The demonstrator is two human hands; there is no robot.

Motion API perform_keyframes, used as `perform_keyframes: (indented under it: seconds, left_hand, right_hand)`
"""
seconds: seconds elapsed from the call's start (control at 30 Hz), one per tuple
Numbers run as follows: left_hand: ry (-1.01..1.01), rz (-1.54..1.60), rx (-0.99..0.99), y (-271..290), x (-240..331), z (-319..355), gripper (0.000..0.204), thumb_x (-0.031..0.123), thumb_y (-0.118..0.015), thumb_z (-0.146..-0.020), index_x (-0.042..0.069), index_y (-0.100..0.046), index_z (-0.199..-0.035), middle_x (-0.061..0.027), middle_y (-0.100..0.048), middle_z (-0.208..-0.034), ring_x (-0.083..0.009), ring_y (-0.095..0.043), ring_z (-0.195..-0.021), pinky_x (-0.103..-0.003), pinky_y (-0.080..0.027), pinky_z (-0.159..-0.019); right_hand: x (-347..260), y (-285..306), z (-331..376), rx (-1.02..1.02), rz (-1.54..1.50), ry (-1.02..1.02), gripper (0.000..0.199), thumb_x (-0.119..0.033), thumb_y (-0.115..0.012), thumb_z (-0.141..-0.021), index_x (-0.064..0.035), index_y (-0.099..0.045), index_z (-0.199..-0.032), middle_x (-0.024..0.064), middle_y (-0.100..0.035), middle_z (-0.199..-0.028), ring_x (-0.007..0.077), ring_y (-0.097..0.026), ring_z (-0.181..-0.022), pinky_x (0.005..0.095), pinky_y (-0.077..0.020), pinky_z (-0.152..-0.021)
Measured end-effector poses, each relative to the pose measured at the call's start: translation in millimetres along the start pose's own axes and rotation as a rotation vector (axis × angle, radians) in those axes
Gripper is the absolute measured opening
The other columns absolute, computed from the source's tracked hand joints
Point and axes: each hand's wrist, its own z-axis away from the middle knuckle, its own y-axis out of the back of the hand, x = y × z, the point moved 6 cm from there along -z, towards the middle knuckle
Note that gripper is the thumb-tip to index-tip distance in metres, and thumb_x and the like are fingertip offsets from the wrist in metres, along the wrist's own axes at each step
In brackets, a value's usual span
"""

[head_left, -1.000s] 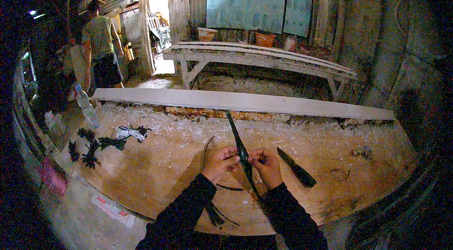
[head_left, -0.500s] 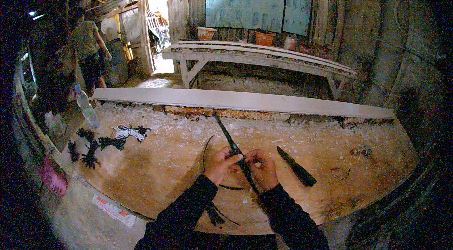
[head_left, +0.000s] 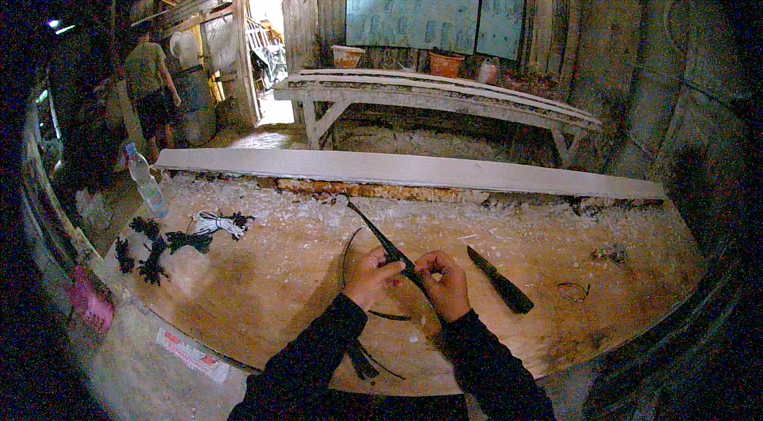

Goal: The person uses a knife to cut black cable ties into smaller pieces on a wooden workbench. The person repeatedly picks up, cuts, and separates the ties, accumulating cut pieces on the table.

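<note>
My left hand (head_left: 369, 279) and my right hand (head_left: 445, 284) are both closed on a long, dark, narrow strip (head_left: 373, 229), fingertips pinching it close together near its middle. Its far end slants up and to the left above the wooden tabletop (head_left: 262, 278), while the near end runs down past my right hand. Just right of my right hand lies a dark-handled knife (head_left: 501, 282), its tip pointing away from me. A thin black strip curves on the table beside and beneath my left hand. Beside my left forearm sits a bunch of dark strips (head_left: 362, 362).
Several black tied bundles (head_left: 152, 260) and a white cord bundle (head_left: 216, 223) lie at the left, near a clear bottle (head_left: 146, 181). A long pale board (head_left: 397, 168) borders the far edge. Beyond stands a bench (head_left: 445, 91); a person (head_left: 147, 75) is at the back left.
The strip's far end has swung left and slightly nearer, so it slants more. Both hands remain in nearly the same place. The person at the back has shifted slightly.
</note>
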Motion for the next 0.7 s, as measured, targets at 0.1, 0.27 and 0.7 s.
perform_keyframes:
  seconds: [0.1, 0.27, 0.7]
  left_hand:
    - [-0.032, -0.016, -0.034, -2, 2, 0, 0.013, 0.009, -0.056, -0.072, 0.008, -0.05, -0.084, 0.0016, -0.052, -0.074, -0.0084, -0.05, -0.065, -0.022, -0.043, -0.05]
    - [0.034, -0.08, -0.095, -6, -1, 1, 0.018, 0.006, -0.054, -0.073, 0.007, -0.05, -0.09, 0.001, -0.054, -0.08, -0.0079, -0.05, -0.065, -0.021, -0.043, -0.051]
    - [0.067, -0.192, -0.258, -20, -3, 6, 0.038, 0.001, -0.053, -0.072, 0.004, -0.043, -0.109, -0.0021, -0.054, -0.077, -0.0107, -0.053, -0.06, -0.022, -0.045, -0.048]
  right_hand:
    - [3, 1, 0, -0.002, 0.03, -0.013, 0.007, 0.001, -0.05, -0.072, -0.0032, -0.051, -0.078, 0.0028, -0.054, -0.073, 0.0102, -0.05, -0.067, 0.0226, -0.0409, -0.063]
    - [15, -1, 1, -0.018, -0.127, -0.183, 0.009, -0.002, -0.053, -0.072, -0.0034, -0.052, -0.081, 0.0031, -0.054, -0.072, 0.01, -0.05, -0.066, 0.0223, -0.041, -0.062]
    - [39, -8, 6, -0.103, -0.437, -0.45, 0.007, -0.009, -0.055, -0.074, -0.0024, -0.054, -0.077, 0.0022, -0.056, -0.071, 0.0094, -0.051, -0.065, 0.0225, -0.0419, -0.062]
